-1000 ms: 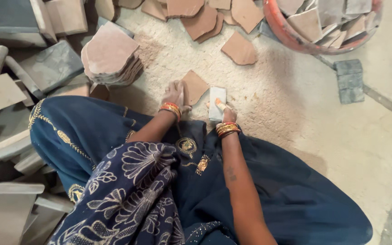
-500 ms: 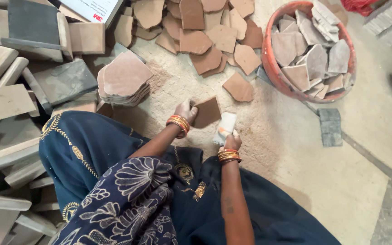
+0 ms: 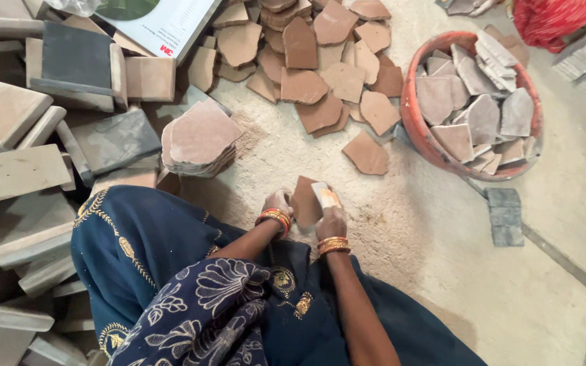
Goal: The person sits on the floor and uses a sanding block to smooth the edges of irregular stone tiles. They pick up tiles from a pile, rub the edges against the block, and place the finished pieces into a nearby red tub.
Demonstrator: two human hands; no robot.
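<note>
The left hand has its fingers clamped on the left edge of a flat reddish-brown stone shard standing on the sandy ground. The right hand grips a small pale rubbing block against the shard's right face. The shard's long axis runs toward twelve o'clock, its pointed end up. A slip of the block could scrape the left fingers, since they sit just beside it; loose sand might let the shard skid.
</note>
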